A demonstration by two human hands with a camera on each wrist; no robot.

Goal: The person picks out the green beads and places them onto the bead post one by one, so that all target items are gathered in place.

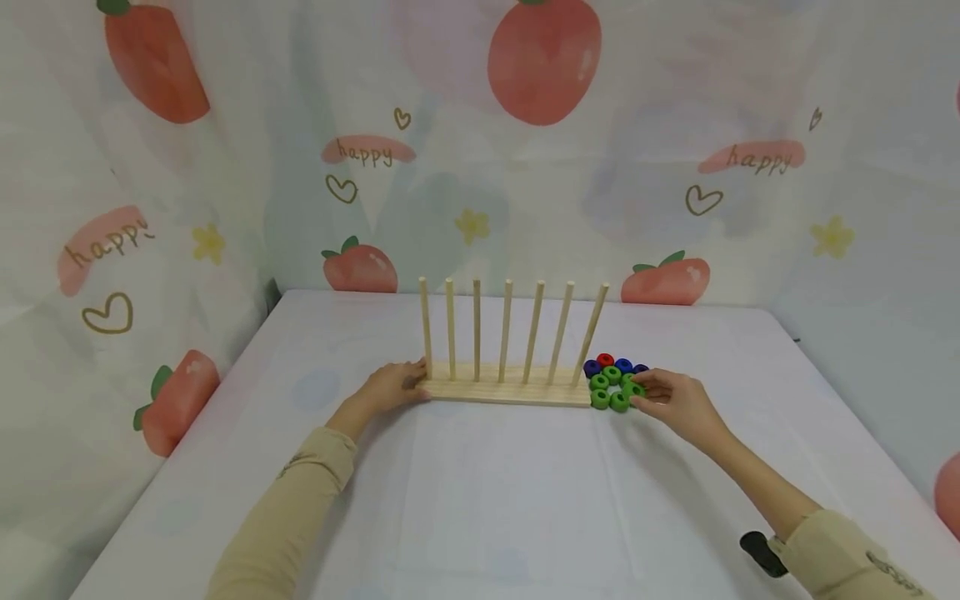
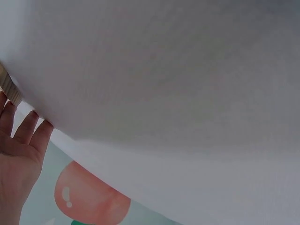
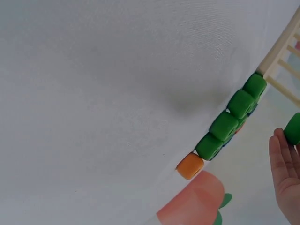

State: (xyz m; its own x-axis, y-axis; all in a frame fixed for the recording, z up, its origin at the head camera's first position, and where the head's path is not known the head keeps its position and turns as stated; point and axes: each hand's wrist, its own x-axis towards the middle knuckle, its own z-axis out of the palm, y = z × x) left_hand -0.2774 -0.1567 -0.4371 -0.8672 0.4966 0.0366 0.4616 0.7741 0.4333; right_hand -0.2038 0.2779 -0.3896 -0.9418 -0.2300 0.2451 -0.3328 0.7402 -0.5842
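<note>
A wooden peg stand point(image 1: 502, 392) with several upright pegs sits mid-table. My left hand point(image 1: 390, 387) grips the left end of its base, thumb along the front and fingers behind; the left wrist view catches only a corner of the base point(image 2: 9, 86) by the fingertips. Between thumb and fingers my right hand point(image 1: 686, 407) pinches a green bead point(image 3: 294, 129), raised off the table in the right wrist view. Below it, beside the stand's right end, several loose beads are bunched: green point(image 1: 599, 399), red point(image 1: 605, 360), blue point(image 1: 623, 365), purple point(image 1: 592, 368) and orange point(image 3: 190, 166).
A white cloth point(image 1: 495, 500) covers the table. Behind it hangs a backdrop point(image 1: 525, 200) printed with fruit and lettering. A black object point(image 1: 763, 554) shows near the right sleeve.
</note>
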